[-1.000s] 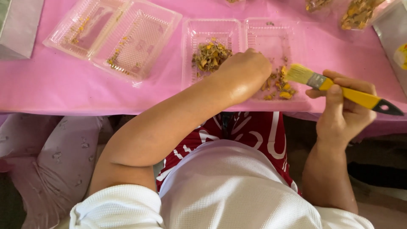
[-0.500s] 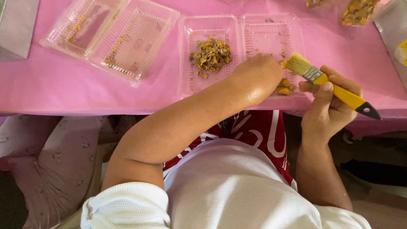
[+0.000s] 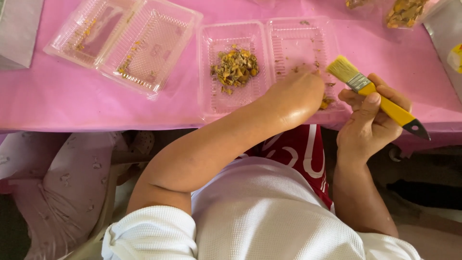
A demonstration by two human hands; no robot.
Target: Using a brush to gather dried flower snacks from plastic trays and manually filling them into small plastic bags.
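R hand (image 3: 368,123) is clamped on a yellow-handled flat brush (image 3: 373,94) w/ pale bristles at 1 o'clock, L hand (image 3: 296,94) curled, fingers hidden, on the ribbed clear plastic hinged tray (image 3: 269,58) holding dried yellow-brown flakes (image 3: 235,67), a 2nd empty tray (image 3: 125,41) at 10 o'clock on the pink cloth (image 3: 48,98).

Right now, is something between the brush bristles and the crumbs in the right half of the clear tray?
Yes. The left hand rests in the clear tray, beside the brush in the right hand, covering some crumbs.

A second clear tray (image 3: 126,44) (nearly empty) on the pink tablecloth (image 3: 57,101)
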